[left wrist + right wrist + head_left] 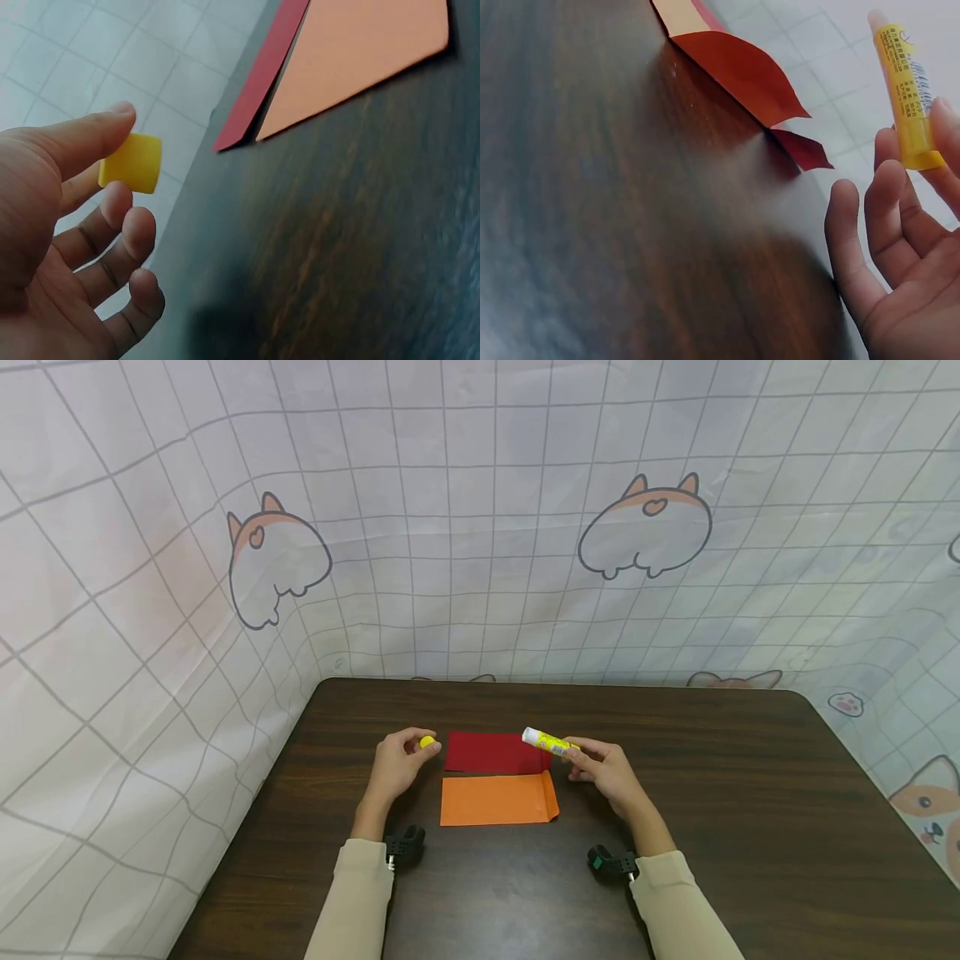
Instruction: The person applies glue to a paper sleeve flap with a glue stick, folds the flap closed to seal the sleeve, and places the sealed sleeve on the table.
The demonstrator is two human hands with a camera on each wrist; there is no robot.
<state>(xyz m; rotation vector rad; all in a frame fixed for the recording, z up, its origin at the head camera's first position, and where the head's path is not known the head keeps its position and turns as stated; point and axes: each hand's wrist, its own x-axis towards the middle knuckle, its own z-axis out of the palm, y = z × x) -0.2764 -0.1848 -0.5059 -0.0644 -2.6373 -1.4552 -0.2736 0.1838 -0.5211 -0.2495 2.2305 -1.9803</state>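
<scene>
My left hand [397, 764] pinches a small yellow cap [132, 163] between thumb and fingers, left of the envelopes. In my right hand [606, 770] is a yellow glue stick [551, 743], gripped near its base, its white end tilted up and to the left. The right wrist view shows the glue stick uncapped, with a pale tip. A red envelope [483, 753] lies flat on the table, partly behind the glue stick in the head view. Nearer to me is an orange envelope [491, 801], its flap [739, 75] raised at the right end.
The dark wooden table [750, 827] stretches to both sides and toward me. A white gridded cloth [465, 552] with cartoon animals hangs behind and beside it. Black wrist cameras [405, 845] sit on both wrists, close above the tabletop.
</scene>
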